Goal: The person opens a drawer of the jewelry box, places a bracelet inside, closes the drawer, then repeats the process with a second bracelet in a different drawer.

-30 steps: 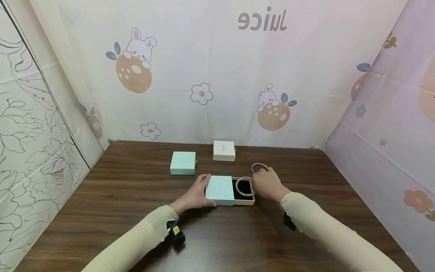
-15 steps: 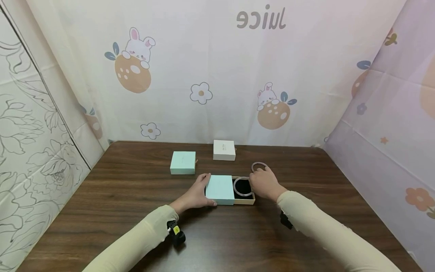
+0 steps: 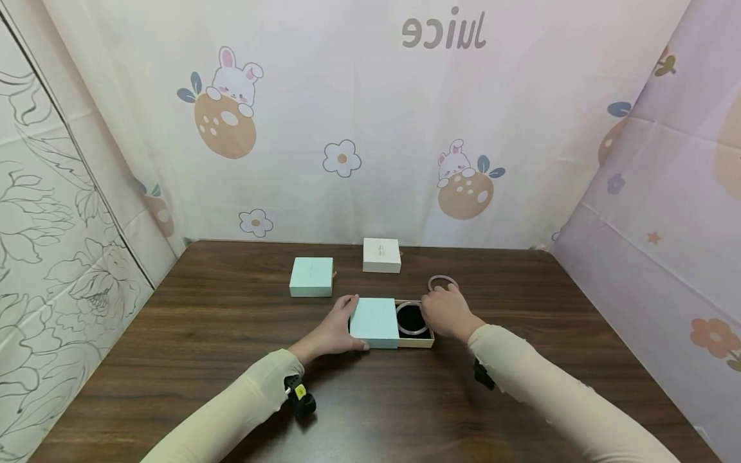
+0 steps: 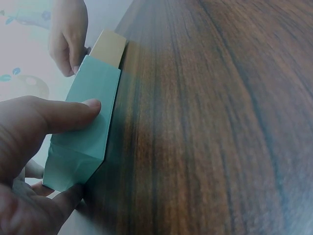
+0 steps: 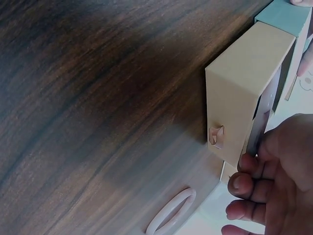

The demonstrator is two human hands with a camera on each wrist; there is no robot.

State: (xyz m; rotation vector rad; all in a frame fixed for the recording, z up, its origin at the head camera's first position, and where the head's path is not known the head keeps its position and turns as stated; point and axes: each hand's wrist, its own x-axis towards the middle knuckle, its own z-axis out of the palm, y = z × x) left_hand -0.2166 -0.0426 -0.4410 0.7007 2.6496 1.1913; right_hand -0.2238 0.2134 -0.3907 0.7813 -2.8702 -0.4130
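My right grip (image 3: 448,312) is pinching the pale round bangle (image 3: 412,333), which is extending leftward over the cream cardboard drawer (image 3: 416,344), while my left grip (image 3: 331,329) is clasping the mint-green cardboard sleeve (image 3: 374,321).

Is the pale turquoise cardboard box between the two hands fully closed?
No, its cream cardboard drawer sticks partway out of the pale turquoise cover.

Near the far edge of the dark wooden table (image 3: 173,347) stood a white box (image 3: 381,256), with a mint box (image 3: 311,278) nearer and to its left; a pale ring (image 3: 442,277) lay to the right. Behind hung a white curtain (image 3: 393,193) printed with rabbits (image 3: 234,83), fruit (image 3: 226,135) and mirrored lettering (image 3: 449,35).
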